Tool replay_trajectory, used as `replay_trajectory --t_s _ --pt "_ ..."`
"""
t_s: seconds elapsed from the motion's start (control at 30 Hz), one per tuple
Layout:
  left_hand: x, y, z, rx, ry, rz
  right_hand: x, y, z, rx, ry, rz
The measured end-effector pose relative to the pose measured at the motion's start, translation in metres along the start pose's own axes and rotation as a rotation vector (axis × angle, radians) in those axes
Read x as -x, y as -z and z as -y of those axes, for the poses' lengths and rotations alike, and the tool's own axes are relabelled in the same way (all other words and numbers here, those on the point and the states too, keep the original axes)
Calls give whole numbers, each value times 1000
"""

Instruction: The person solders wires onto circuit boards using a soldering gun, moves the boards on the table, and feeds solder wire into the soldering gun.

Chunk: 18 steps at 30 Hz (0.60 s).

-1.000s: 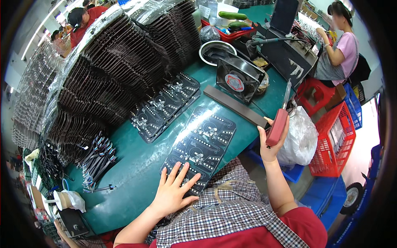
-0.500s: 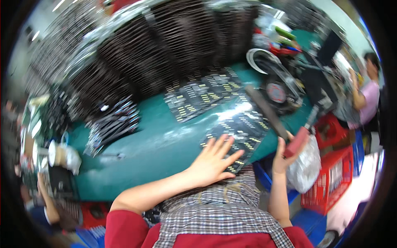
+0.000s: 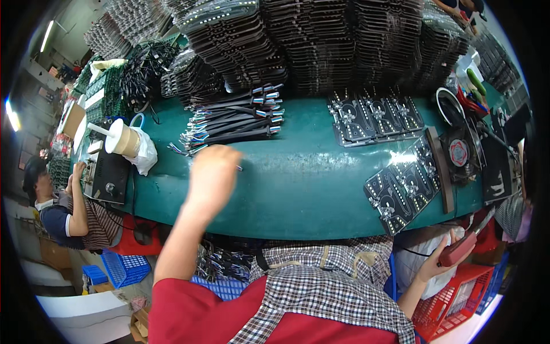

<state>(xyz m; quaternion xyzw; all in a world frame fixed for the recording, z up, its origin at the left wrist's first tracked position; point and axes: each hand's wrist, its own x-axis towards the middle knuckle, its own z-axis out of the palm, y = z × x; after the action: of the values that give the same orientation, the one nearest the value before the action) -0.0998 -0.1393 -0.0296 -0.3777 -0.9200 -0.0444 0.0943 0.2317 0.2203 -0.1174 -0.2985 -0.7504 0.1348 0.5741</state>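
A cable end (image 3: 239,168) pokes out beside the left hand (image 3: 214,174) — curled, blurred, its grip impossible to tell — near the cable pile (image 3: 238,117), while green bench (image 3: 286,198) spreads rightward to a black circuit panel (image 3: 395,198) by the front edge, beyond which the right hand (image 3: 436,259) grips a red-handled tool (image 3: 457,250).

Pale spool (image 3: 129,141), blue plastic basket (image 3: 128,269)

Free tabletop (image 3: 292,195) right of left hand (image 3: 215,175); cables (image 3: 240,117) apparently block beyond
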Motion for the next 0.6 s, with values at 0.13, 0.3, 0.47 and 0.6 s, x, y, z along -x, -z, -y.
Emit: replay_trajectory --t_s 0.13,0.3,0.47,0.6 --pt "14 -11 50 492 1 71 -24 38 5 63 9 128" --pt "-10 -20 33 735 -15 208 -89 170 -14 55 -299 258" --pt "-33 0 -113 1405 -43 650 -87 146 92 -447 -287 249" --pt "-26 -11 -181 1817 -310 893 -20 41 140 -412 -468 434"
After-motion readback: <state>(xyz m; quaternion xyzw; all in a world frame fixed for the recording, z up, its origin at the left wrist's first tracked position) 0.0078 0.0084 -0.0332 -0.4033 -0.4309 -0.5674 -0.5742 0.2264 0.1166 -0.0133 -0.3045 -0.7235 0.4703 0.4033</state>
